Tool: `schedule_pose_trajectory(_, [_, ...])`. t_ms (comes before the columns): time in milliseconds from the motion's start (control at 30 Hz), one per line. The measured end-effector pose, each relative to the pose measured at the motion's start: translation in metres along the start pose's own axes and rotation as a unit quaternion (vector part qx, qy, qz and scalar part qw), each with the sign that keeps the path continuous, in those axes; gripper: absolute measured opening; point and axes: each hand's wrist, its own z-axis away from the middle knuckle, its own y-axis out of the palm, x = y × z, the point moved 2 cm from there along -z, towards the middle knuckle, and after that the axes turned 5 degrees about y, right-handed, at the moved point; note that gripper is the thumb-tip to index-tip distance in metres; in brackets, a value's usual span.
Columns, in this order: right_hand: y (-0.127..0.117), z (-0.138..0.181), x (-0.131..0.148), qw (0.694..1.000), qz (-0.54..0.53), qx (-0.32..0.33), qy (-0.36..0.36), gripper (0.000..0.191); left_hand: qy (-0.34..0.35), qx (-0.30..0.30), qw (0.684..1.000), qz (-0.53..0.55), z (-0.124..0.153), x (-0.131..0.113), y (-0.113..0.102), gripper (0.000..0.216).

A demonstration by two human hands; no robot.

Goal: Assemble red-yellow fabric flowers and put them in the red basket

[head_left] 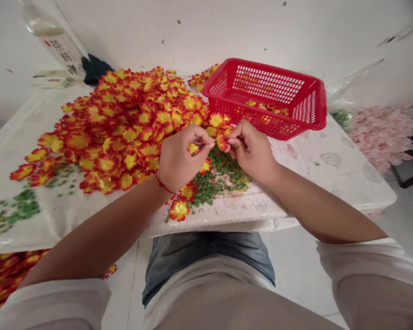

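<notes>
Between my hands is a red-and-yellow artificial flower (222, 141), pinched by the fingertips of my right hand (249, 147). My left hand (185, 158), with a red string at the wrist, is closed in a pinch just left of that flower; whatever its fingertips hold is too small to make out. Under and in front of both hands lie small green plastic pieces (215, 183). A large heap of artificial flowers (131, 133) spreads beside my left hand. Behind my right hand stands a red plastic basket (223, 101) with some flowers inside.
A bottle (60, 48) and a small box (51, 79) stand at the back left. More green pieces (15, 211) lie at the table's left. Pink flowers (382, 135) are beyond the table's right edge. Below the left edge lie more red-yellow flowers (3, 279).
</notes>
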Motion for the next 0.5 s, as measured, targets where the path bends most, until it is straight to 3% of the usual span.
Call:
schedule_pose_trajectory(367, [0.0066, -0.0014, -0.0033, 0.999, 0.002, 0.011, -0.032, 0.036, 0.038, -0.003, 0.999, -0.017, -0.007, 0.0027, -0.0054, 0.007])
schedule_pose_trajectory(500, [0.0059, -0.0019, -0.0012, 0.997, 0.016, -0.006, -0.076, 0.029, 0.063, -0.015, 0.997, -0.042, -0.0083, 0.0051, -0.0062, 0.008])
